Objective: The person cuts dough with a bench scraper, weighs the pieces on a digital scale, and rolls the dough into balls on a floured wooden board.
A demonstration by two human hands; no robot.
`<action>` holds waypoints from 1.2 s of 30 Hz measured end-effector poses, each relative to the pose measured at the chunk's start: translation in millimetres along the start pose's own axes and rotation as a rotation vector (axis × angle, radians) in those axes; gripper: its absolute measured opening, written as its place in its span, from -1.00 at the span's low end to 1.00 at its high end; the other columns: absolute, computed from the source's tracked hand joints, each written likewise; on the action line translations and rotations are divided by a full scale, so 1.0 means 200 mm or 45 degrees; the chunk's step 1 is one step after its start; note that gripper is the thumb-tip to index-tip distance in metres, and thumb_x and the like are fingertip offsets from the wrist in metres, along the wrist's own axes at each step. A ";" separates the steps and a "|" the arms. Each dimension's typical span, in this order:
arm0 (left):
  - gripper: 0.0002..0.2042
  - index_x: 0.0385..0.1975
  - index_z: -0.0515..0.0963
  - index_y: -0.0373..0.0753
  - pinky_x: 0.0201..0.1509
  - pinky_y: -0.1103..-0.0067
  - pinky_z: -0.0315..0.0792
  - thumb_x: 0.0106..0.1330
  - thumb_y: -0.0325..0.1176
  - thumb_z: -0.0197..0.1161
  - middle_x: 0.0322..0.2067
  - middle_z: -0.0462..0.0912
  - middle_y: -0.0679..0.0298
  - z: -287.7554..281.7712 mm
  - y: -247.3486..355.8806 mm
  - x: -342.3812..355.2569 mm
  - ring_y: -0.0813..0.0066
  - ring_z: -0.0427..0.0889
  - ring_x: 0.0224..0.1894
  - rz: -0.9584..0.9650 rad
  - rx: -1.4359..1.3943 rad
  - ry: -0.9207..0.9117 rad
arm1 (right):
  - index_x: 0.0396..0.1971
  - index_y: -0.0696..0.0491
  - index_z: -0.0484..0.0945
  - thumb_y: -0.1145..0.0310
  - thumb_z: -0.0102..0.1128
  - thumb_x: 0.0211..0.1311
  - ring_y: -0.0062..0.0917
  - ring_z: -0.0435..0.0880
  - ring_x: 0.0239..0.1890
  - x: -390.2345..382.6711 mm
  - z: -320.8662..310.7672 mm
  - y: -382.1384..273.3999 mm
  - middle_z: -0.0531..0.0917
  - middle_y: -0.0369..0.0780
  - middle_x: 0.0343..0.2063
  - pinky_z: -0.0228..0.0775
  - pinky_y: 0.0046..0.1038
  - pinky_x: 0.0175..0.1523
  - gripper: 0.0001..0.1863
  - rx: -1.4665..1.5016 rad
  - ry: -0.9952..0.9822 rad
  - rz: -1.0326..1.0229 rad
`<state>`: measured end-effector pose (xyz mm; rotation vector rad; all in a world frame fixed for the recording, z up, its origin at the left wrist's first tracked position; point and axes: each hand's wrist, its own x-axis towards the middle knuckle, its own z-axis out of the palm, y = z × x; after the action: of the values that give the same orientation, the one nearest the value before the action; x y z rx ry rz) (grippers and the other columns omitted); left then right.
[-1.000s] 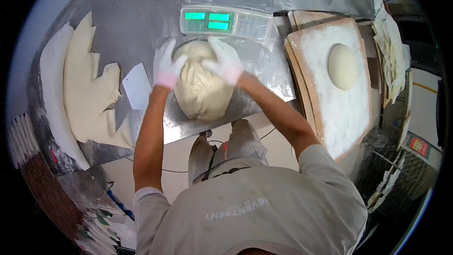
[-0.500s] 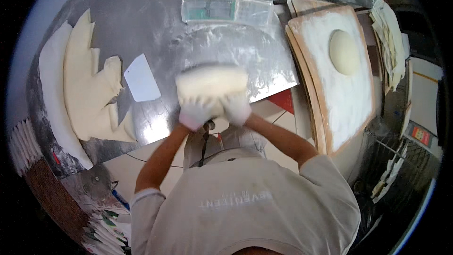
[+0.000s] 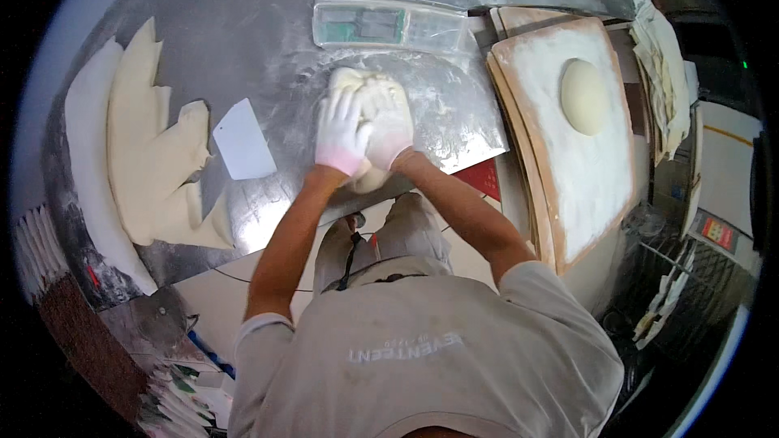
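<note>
A pale lump of dough point(image 3: 357, 78) lies lengthwise on the floured metal table point(image 3: 284, 57), close to its front edge. On top of it presses my left hand point(image 3: 342, 126), in a white glove with a pink cuff, its fingers stretched forward. Beside it and touching it, my right hand point(image 3: 389, 123) lies flat on the dough in a similar glove. Both arms reach straight out. Dough shows beyond the fingertips and below the wrists; its middle is hidden under my palms. Left of my hands rests a white flat scraper point(image 3: 243, 142).
Ragged dough pieces point(image 3: 158, 174) lie at the left beside a floured white roll point(image 3: 93, 158). A clear plastic box point(image 3: 438, 28) stands behind the dough. To the right, stacked floured boards point(image 3: 596, 186) carry a smooth oval dough piece point(image 3: 583, 97). Crumpled cloth point(image 3: 661, 73) hangs beyond them.
The dough has gone from lying crosswise and rolled to lying lengthwise, pointing away from me. My hands have moved forward and closer together, now pressing on top of it.
</note>
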<state>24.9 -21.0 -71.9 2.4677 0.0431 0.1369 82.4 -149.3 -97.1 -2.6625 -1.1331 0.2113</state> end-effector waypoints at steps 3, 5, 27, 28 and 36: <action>-0.45 0.18 0.33 -0.36 0.44 0.10 -0.11 0.19 -0.23 0.09 0.24 0.27 -0.07 0.16 -0.11 -0.08 -0.04 0.15 0.33 -0.074 0.271 0.108 | 0.28 0.19 0.22 0.27 0.01 0.09 -0.17 0.08 0.41 0.05 0.17 0.04 0.20 0.06 0.31 -0.23 -0.19 0.47 -0.31 0.083 0.148 -0.124; -0.45 0.17 0.34 -0.36 0.42 0.07 -0.10 0.20 -0.21 0.09 0.24 0.28 -0.08 0.15 -0.13 -0.04 -0.04 0.17 0.32 -0.108 0.346 0.085 | 0.24 0.22 0.27 0.30 0.03 0.05 -0.15 0.13 0.39 0.13 0.14 0.06 0.24 0.07 0.29 -0.15 -0.19 0.46 -0.32 0.193 0.171 -0.144; -0.66 -0.07 0.54 -0.12 0.10 0.28 0.33 0.13 -0.26 0.18 -0.13 0.55 0.20 0.10 0.08 -0.73 0.22 0.50 -0.07 0.306 0.417 -0.233 | -0.14 0.05 0.53 0.23 0.33 -0.08 -0.22 0.57 -0.23 -0.75 0.11 -0.07 0.59 -0.13 -0.32 0.38 -0.22 -0.05 -0.56 0.389 -0.050 -0.297; -0.68 -0.07 0.54 -0.12 0.10 0.27 0.33 0.16 -0.28 0.16 -0.11 0.55 0.21 0.10 0.06 -0.70 0.22 0.50 -0.06 0.252 0.431 -0.284 | -0.13 0.06 0.53 0.24 0.32 -0.06 -0.21 0.58 -0.21 -0.69 0.16 -0.06 0.60 -0.11 -0.30 0.39 -0.22 -0.05 -0.57 0.295 -0.039 -0.220; -0.69 -0.11 0.58 -0.23 0.09 0.37 0.42 0.11 -0.47 0.15 -0.05 0.59 0.04 -0.41 0.16 0.19 0.10 0.55 0.01 -0.198 -0.712 -0.248 | 0.00 0.16 0.48 0.24 0.22 0.06 -0.16 0.57 -0.03 -0.15 -0.50 -0.05 0.58 0.02 -0.07 0.39 -0.23 0.09 -0.50 1.094 0.065 0.511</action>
<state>52.8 7.8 14.7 1.8996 0.0979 -0.1426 78.2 -180.9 3.5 -2.0442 -0.3315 0.5500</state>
